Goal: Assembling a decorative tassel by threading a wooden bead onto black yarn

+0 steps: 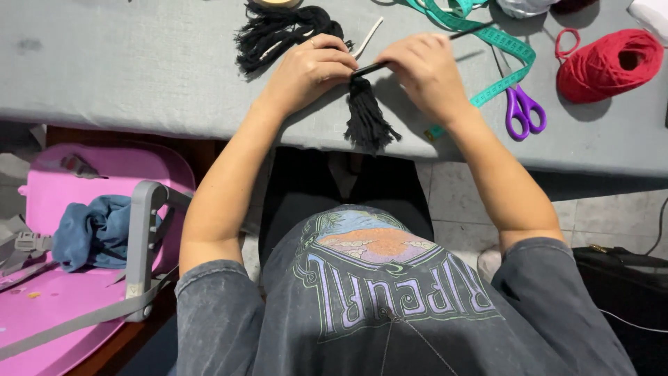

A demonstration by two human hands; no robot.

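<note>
Fingertips of the left hand (309, 69) and right hand (424, 69) are curled under and hidden, pinched together on a thin black stick (369, 67) lying nearly level. From it the black tassel (365, 115) hangs, fringe toward the grey table (139, 69) edge.

matt black yarn tassel (365, 118), grey cloth table (139, 69), glossy plastic-handled scissors (523, 111).

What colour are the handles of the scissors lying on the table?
Purple. The scissors lie beside the green measuring tape, shown clearly in the head view.
</note>
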